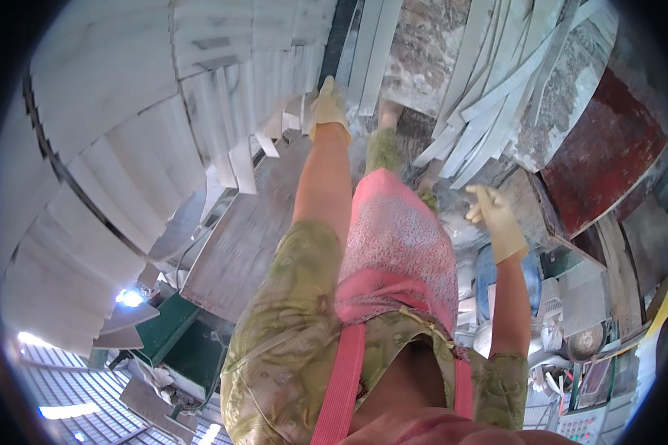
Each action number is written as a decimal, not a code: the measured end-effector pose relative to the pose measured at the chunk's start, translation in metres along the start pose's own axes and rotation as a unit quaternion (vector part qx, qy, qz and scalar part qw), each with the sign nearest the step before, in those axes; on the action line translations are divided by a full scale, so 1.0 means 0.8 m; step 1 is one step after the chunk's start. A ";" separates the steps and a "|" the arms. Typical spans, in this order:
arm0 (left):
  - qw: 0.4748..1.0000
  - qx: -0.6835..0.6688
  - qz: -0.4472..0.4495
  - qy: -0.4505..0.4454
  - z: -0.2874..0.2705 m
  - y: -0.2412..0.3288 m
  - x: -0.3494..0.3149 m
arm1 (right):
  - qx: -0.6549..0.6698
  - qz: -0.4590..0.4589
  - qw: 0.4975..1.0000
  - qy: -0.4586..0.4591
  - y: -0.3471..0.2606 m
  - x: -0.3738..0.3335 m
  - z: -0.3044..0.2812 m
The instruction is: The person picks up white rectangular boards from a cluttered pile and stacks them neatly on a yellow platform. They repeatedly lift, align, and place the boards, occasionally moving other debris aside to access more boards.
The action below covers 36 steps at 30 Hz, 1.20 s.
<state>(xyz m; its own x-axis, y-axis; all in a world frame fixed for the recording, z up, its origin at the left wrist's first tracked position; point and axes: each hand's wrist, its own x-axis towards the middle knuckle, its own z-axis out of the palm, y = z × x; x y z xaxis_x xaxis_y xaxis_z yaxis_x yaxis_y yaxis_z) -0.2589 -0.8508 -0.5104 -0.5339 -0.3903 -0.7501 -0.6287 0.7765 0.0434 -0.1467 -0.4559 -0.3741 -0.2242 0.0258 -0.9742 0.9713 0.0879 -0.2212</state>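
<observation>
- Left hand [329, 110]: at 12 o'clock, in a pale glove, arm stretched out; fingers straight and close together, pointing to 12; can't tell whether it grips anything or touches the boards
- Right hand [497, 216]: at 3 o'clock, same kind of glove; half open, fingers loosely bent and a little apart; nothing seen in it
- White boards [126, 156]: fill the 9 to 11 o'clock side, laid in several stacks with dark gaps between; near edge uneven, a few narrow pieces sticking out toward centre; left hand is just beside their 12 o'clock end
- Dark strip [339, 41]: at 12, just beyond the left fingertips; runs between the white boards and some pale strips [378, 55]
- White strips [501, 93]: loose, crossing pile between 1 and 2 o'clock; right hand is near its lower end, apart from it; blotchy board [427, 52] just left of the pile
- Red board [601, 152]: between 2 and 3, past the right hand
- Flat grey-brown panel [237, 237]: at 9, near the body
- Blue container [486, 278]: between 3 and 4, partly behind the right forearm
- Green box [156, 326]: at 8; bright lamp [130, 298] just beside it
- Pink apron [401, 215]: centre, over green patterned clothes
</observation>
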 end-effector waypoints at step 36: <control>0.968 0.216 0.121 0.041 -0.040 0.186 0.107 | 0.104 -0.185 0.975 0.069 -0.098 0.132 0.023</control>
<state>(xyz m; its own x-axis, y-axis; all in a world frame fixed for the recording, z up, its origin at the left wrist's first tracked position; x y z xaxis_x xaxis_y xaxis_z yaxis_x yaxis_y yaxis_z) -0.4159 -0.7848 -0.5469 -0.6899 -0.1952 -0.6971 -0.1936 0.9776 -0.0821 -0.2448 -0.4785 -0.4602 -0.5576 0.1664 -0.8133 0.8133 -0.0869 -0.5753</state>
